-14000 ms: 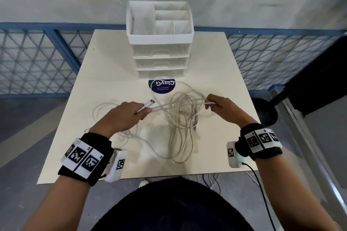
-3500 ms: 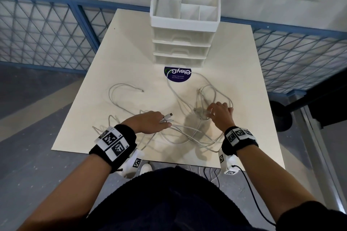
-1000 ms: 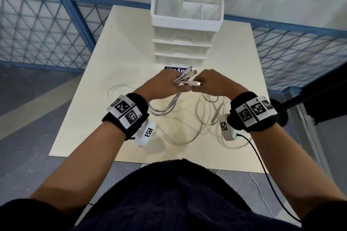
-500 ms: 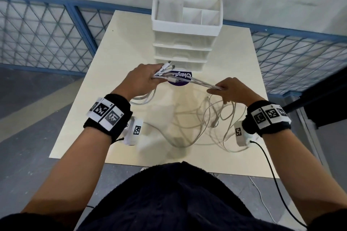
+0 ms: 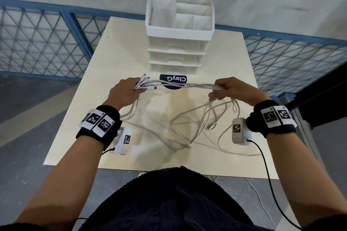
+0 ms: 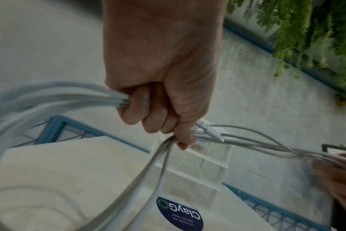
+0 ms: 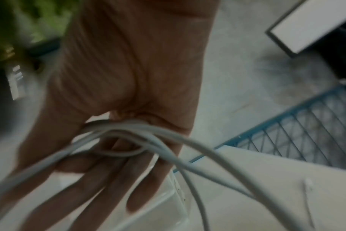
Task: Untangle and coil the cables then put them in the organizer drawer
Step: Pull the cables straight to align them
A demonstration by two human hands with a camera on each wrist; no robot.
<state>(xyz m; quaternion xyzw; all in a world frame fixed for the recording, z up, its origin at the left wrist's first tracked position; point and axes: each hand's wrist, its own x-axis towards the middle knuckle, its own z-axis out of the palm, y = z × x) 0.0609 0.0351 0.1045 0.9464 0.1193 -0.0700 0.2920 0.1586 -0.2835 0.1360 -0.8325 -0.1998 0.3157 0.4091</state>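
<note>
Several white cables [image 5: 187,85] stretch in a bundle between my two hands above the table. My left hand [image 5: 138,90] grips the bundle near its ends in a fist [image 6: 158,109], and the connectors [image 5: 144,78] stick out past the fingers. My right hand [image 5: 216,92] holds the strands between thumb and fingers [image 7: 113,179]. From there the cables drop in loose tangled loops [image 5: 195,129] onto the table. The white organizer [image 5: 178,43] stands at the table's far edge with its drawers closed.
A round dark sticker [image 5: 173,81] lies on the beige table [image 5: 116,47] just in front of the organizer. Blue mesh fencing [image 5: 37,43] runs behind and beside the table. A black wire [image 5: 266,170] hangs from my right wrist camera.
My hands have drawn apart, the right sliding rightward along the bundle. The stretched span between them is longer, and more loose cable has lifted off the table.
</note>
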